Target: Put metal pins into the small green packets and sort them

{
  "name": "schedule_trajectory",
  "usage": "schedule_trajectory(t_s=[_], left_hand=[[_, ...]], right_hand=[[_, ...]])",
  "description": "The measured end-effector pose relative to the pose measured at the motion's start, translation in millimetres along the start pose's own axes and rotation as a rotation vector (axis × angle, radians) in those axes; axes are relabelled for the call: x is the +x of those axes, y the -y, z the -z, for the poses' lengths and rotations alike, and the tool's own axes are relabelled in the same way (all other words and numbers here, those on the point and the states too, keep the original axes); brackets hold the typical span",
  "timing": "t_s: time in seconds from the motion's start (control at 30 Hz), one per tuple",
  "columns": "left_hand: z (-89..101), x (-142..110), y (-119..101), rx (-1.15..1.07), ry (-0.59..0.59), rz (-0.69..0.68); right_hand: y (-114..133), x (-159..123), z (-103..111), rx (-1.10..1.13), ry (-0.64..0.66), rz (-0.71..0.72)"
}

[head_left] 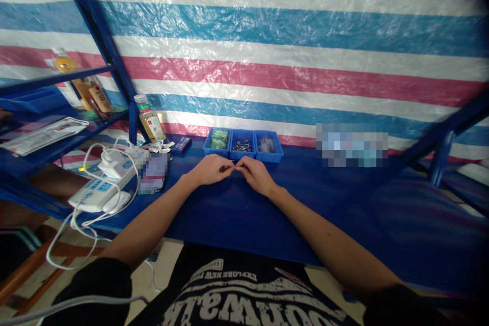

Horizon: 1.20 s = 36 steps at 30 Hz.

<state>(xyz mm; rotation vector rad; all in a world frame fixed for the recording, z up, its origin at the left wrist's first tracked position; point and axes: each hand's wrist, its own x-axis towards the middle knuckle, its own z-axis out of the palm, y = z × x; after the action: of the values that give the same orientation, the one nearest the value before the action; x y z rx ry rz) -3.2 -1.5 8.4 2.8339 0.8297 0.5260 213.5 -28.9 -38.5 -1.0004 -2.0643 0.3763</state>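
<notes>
My left hand (213, 169) and my right hand (255, 174) meet fingertip to fingertip just above the blue table (244, 219). Both are closed in a pinch. A small dark thing (225, 168) shows at my left fingers, too small to name; whether my right fingertips hold part of it is hidden. Just beyond my hands stand three joined blue bins. Green-tinted packets (219, 140) fill the left bin, small metal pieces like screws (242, 145) lie in the middle one, and clear plastic pieces or bags (266, 143) are in the right bin (279, 153).
To the left, a white power strip (89, 194) lies among tangled white cables, beside a phone (153, 173). A drink bottle (148, 119) and a small blue box (181, 145) stand behind. Blue frame posts flank the table; striped sheeting (286, 76) hangs at the back.
</notes>
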Motion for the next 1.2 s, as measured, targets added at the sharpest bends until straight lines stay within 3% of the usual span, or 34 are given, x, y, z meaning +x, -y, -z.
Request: schedule_trajectory(t_s=[0.23, 0.43, 0.63, 0.83, 1.0, 1.2], left_hand=[[0.0, 0, 0, 0.0, -0.024, 0.005], [2.8, 0, 3, -0.034, -0.047, 0.028], [9.4, -2, 15, 0.007, -0.116, 0.134], [3.2, 0, 19, 0.101, -0.13, 0.27], [-5.1, 2, 21, 0.198, -0.088, 0.334], [-13.3, 3, 25, 0.228, -0.067, 0.331]], right_hand=[[2, 0, 0, -0.099, 0.014, -0.041], [0, 0, -1, -0.141, -0.048, -0.088], [-3, 2, 4, -0.124, -0.258, -0.115], [-8, 4, 12, -0.124, -0.477, -0.157], [-12, 5, 15, -0.165, -0.536, -0.188], [-21, 6, 16, -0.223, -0.518, -0.226]])
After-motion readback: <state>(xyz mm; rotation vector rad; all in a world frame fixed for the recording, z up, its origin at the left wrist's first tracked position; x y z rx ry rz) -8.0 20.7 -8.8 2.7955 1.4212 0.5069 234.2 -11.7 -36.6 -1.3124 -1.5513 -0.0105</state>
